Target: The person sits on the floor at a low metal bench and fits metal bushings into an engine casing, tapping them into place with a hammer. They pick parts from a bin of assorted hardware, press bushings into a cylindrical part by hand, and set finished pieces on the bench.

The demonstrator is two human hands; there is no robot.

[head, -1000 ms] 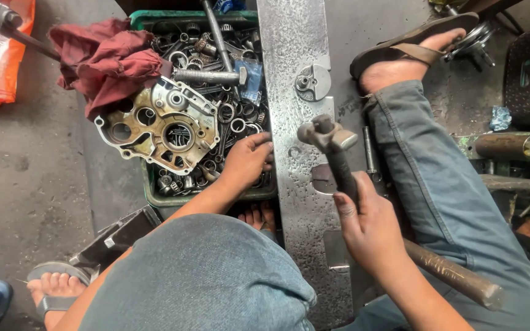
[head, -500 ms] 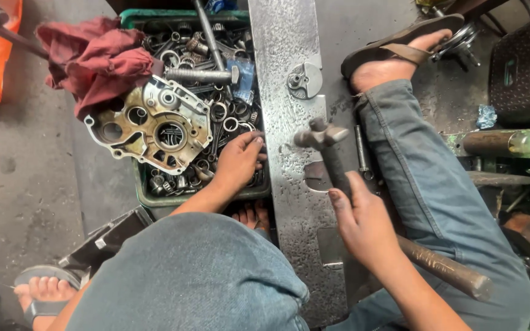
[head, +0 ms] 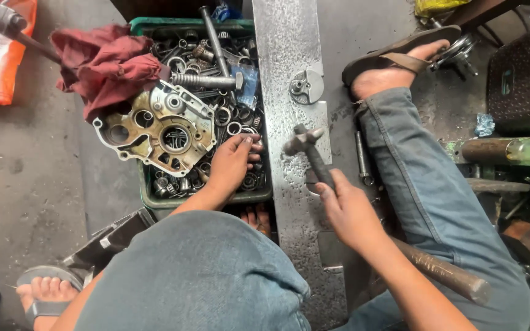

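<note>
Steel hammer stays gripped in closed R hand; L hand, fingers curled, has moved deeper among rings at green crate's right edge, grasp unclear.

The one head-worn camera looks steeply down from close above (a single view) onto the green crate and knees.

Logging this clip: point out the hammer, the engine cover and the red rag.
hammer (head: 305, 142), head view, on its metal head.
engine cover (head: 154, 125), head view, on its flat face.
red rag (head: 102, 64), head view, on the bunched middle.
</note>
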